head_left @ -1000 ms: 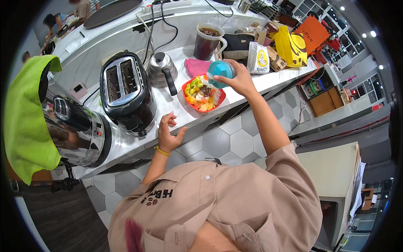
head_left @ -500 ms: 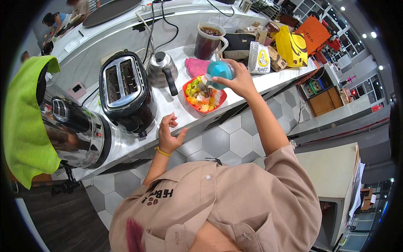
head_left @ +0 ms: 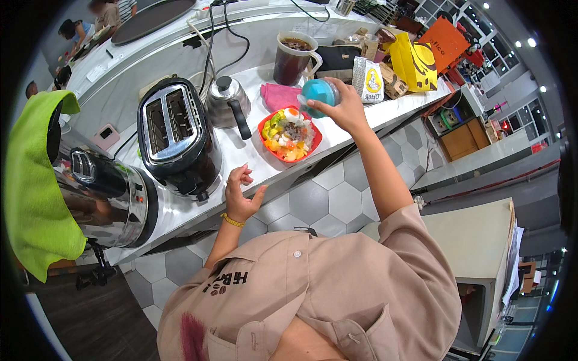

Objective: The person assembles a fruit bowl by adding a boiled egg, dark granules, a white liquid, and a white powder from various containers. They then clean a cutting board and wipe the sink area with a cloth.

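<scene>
My right hand (head_left: 347,109) grips a clear shaker bottle with a teal lid (head_left: 319,92). It is tilted, lid toward the left, just past the upper right rim of a red bowl (head_left: 318,144). Chopped salad (head_left: 288,136) fills the bowl: yellow, green, orange and whitish pieces, dark bits in the middle and a halved boiled egg at the far side. Closer to me, my left hand (head_left: 242,195) hovers by the counter's front edge, palm up, fingers loosely curled and apart, holding nothing. A pink cloth (head_left: 280,96) lies behind the bowl.
Left of the bowl are a steel gooseneck kettle (head_left: 227,101), a black toaster (head_left: 177,135) and a steel appliance under a green cloth (head_left: 39,192). Behind stands a pitcher of dark drink (head_left: 294,59). Paper bags, one yellow (head_left: 412,63), crowd the counter's right. People are at far left.
My right hand has drawn the bottle up and slightly right, off the bowl's rim. The egg at the far side now shows. My left hand has stayed nearly still.
</scene>
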Available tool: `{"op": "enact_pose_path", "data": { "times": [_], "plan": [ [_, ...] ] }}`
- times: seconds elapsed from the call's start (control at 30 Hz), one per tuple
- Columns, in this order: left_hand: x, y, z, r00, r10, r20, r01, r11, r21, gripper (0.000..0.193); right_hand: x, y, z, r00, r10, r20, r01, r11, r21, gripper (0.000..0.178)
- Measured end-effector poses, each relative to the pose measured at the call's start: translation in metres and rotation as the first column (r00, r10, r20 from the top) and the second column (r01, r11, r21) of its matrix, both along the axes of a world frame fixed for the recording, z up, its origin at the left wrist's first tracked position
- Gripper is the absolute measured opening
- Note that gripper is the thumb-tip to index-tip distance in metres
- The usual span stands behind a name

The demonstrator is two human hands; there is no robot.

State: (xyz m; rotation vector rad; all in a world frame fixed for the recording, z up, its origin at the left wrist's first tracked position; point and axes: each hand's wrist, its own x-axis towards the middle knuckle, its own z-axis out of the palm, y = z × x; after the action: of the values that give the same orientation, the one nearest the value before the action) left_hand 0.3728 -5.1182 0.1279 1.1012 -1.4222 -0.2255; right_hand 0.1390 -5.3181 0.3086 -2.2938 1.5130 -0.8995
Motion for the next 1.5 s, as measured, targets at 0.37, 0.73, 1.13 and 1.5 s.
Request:
{"op": "enact_pose_path", "data": {
  "times": [0.37,0.73,1.13,1.5],
  "plan": [
    [0.001,-0.001,-0.002,1.0,-0.026,-0.008,0.026,1.0,-0.012,0.071,0.02,0.01,-0.007,0.988,0.14,0.071,-0.142,0.989,0.028,0.091],
    [0.001,-0.001,0.005,0.999,-0.013,0.053,0.013,1.0,-0.011,0.07,-0.015,0.041,0.004,0.986,0.142,0.088,-0.15,0.985,0.089,0.083],
    [0.0,-0.003,-0.001,0.998,-0.041,-0.052,0.041,0.999,-0.001,0.067,0.002,0.019,0.0,0.986,0.122,0.112,-0.115,0.991,-0.069,0.09],
    [-0.003,-0.003,0.02,0.994,-0.087,-0.064,0.089,0.996,0.028,0.061,-0.017,0.021,-0.004,0.994,0.005,0.106,-0.008,1.0,0.026,0.087]
  ]
}}
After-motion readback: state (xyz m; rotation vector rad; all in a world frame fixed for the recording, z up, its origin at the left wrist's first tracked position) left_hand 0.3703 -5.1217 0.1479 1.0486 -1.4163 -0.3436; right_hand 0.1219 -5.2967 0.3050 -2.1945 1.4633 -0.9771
